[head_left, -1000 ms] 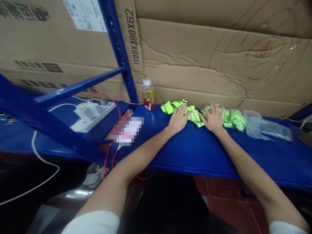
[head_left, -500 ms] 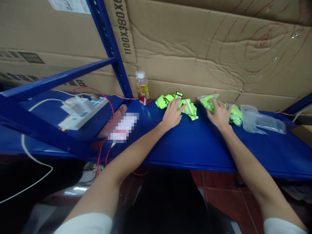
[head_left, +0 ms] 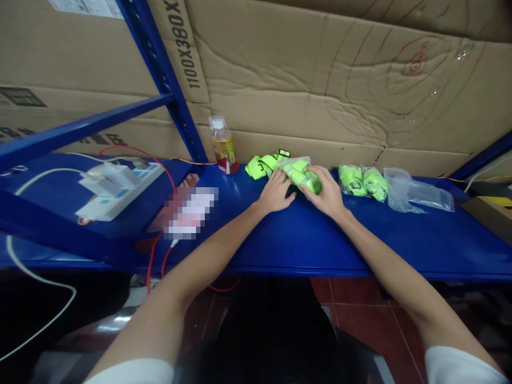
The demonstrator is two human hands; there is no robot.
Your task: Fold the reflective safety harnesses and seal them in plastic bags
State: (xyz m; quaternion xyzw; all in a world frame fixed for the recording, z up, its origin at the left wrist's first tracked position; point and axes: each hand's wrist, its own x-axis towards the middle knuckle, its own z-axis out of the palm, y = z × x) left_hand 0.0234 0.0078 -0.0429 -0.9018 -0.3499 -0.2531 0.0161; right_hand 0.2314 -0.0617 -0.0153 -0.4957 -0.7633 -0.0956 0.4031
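Note:
My right hand (head_left: 326,191) grips a clear-bagged bundle of neon yellow-green reflective strap (head_left: 298,172), thumb at its near side and fingers over the right end. Beside it, my left hand (head_left: 276,194) lies low on the shelf with thumb spread, its fingers stretched toward the bundle's left end; the fingertips are partly hidden there. Behind the left hand is a loose neon reflective strap (head_left: 258,167) with a black buckle (head_left: 284,153), partly covered by the bagged bundle. To the right sit two more bagged neon bundles (head_left: 363,182), side by side.
Clear plastic bags (head_left: 404,192) lie on the blue shelf (head_left: 320,240) at right. A drink bottle (head_left: 224,149) stands at the back. On the left are a blurred-out phone-like object (head_left: 192,213) with a red cable, a power strip (head_left: 120,192) and a blue upright (head_left: 160,69). Cardboard (head_left: 280,69) backs the shelf.
My right hand has moved left, bringing a bagged bundle from the group at right onto the loose strap. My left hand has drawn back slightly from the strap. The view has shifted a little right.

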